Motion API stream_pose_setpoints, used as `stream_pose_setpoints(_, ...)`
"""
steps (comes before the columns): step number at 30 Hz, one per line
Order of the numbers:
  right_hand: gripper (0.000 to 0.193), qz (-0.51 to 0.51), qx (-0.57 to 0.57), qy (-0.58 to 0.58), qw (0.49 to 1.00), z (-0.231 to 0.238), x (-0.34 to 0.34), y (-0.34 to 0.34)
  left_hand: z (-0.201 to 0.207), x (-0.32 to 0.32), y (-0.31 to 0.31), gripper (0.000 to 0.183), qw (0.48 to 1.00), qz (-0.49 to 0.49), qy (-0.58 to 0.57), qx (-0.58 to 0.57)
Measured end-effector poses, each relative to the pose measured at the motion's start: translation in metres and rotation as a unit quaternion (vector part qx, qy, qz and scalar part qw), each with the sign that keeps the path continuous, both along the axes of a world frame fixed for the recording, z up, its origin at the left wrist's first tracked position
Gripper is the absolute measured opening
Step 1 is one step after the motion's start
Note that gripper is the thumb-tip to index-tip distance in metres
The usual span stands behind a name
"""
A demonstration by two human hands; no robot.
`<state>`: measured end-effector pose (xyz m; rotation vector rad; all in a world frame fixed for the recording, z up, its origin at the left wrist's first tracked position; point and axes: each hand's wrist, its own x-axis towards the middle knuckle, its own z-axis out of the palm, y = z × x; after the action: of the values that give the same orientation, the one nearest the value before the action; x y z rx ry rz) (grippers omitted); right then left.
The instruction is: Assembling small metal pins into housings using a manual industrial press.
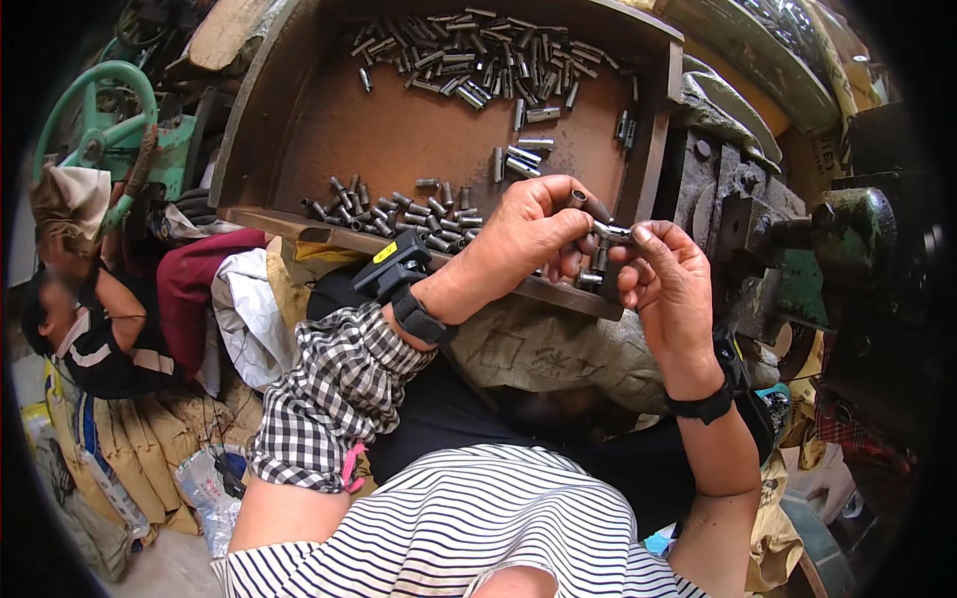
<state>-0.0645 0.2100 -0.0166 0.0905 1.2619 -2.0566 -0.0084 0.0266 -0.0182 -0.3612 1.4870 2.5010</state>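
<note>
A shiny short metal tube [611,233] spans the gap between my hands, above the near right edge of a wooden tray [419,135]. My left hand [538,227] is closed, with its thumb and fingers at the tube's left end. A second, darker tube with an open round end [576,199] is also in its fingers. My right hand [670,274] pinches the shiny tube's right end between thumb and forefinger, its other fingers curled. Below them, more metal pieces [590,279] lie in the tray's near corner, partly hidden by my hands.
Shiny slotted tubes [488,60] are heaped at the tray's far side; darker tubes [399,214] lie along its near left side. A greasy machine [748,219] stands at the right. At the left are a green handwheel [95,130] and another person [110,319].
</note>
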Motion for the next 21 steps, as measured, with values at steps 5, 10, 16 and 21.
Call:
stream_pose_setpoints(5,0.013,0.001,-0.011,-0.016,1.0,0.002,0.0,0.002,0.0,0.001,0.004,0.015,0.998,0.008,0.038,-0.055)
stream_pose_setpoints(10,0.012,-0.003,0.005,-0.006,1.0,0.002,-0.002,0.0,0.002,0.004,0.006,0.02,0.995,-0.002,0.049,-0.087)
stream_pose_setpoints(16,0.011,0.079,-0.028,-0.08,0.993,0.005,-0.01,0.009,0.02,0.002,0.004,0.017,0.985,-0.077,0.049,-0.145)
stream_pose_setpoints(21,0.014,0.04,0.048,0.039,0.997,0.009,0.002,0.004,0.012,0.002,0.005,0.016,0.995,-0.057,0.026,-0.073)
